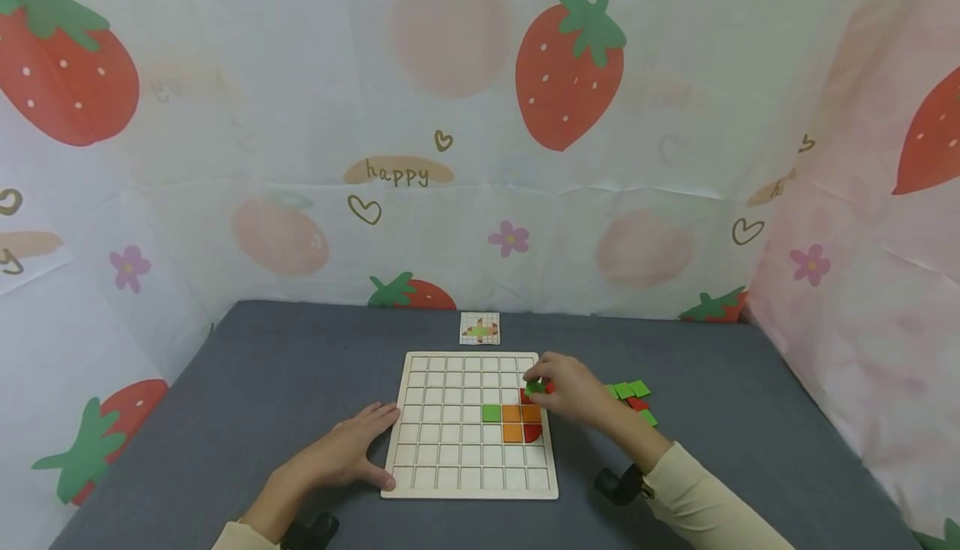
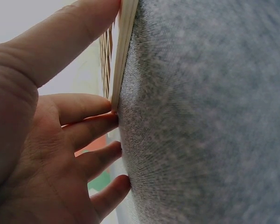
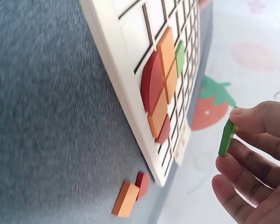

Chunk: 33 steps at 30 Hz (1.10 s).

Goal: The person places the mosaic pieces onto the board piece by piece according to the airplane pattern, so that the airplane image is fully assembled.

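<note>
A pale wooden grid board [image 1: 431,477] lies flat on the dark grey table. My left hand [image 1: 345,448] rests at its left side, fingers extended, thumb and a fingertip touching the board's edge in the left wrist view. Above the board's right part, my right hand [image 1: 572,390] pinches a green tile [image 3: 227,137] between thumb and fingers. On the board sit a green square tile [image 1: 491,413], several orange tiles [image 1: 512,432], a rounded red tile [image 1: 532,432] and another red tile [image 3: 163,130], partly covered by the right hand in the head view.
Loose green tiles [image 1: 639,388] and a red tile [image 1: 637,404] lie right of the board, partly behind the right forearm. An orange tile [image 3: 126,199] and a red tile [image 3: 142,185] lie off its edge. A pattern card [image 1: 480,329] lies beyond the board, before a strawberry-print curtain [image 1: 450,233].
</note>
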{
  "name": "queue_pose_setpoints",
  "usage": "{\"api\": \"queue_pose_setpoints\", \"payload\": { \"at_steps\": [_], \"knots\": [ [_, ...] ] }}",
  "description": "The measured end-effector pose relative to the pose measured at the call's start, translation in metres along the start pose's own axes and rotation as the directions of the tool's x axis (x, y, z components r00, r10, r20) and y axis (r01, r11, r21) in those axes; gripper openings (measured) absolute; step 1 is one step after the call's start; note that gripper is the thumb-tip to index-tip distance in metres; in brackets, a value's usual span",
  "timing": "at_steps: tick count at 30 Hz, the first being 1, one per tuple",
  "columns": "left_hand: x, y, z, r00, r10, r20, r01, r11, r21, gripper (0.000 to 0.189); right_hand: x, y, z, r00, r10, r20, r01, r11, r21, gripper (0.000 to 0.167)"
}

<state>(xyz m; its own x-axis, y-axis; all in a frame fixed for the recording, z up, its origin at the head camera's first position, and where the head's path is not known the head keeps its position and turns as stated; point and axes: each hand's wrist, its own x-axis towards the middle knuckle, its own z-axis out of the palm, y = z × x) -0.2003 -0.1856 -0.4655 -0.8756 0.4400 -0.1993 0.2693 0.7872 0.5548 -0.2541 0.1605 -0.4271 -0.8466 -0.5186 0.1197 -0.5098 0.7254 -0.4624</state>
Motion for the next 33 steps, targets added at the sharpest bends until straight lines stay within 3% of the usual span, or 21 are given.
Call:
{"api": "queue_pose_setpoints", "payload": {
  "at_steps": [14, 33],
  "knots": [
    [0.000, 0.001, -0.001, 1.000, -0.007, -0.001, 0.007, 1.000, 0.002, 0.102, 0.006, -0.014, 0.015, 0.994, -0.092, 0.066, 0.090, 0.996, 0.025, 0.022],
    [-0.001, 0.000, 0.000, 1.000, 0.000, -0.001, 0.000, 1.000, 0.004, 0.101, 0.008, -0.024, 0.038, 0.978, -0.173, 0.121, 0.177, 0.984, -0.022, 0.022]
  ]
}}
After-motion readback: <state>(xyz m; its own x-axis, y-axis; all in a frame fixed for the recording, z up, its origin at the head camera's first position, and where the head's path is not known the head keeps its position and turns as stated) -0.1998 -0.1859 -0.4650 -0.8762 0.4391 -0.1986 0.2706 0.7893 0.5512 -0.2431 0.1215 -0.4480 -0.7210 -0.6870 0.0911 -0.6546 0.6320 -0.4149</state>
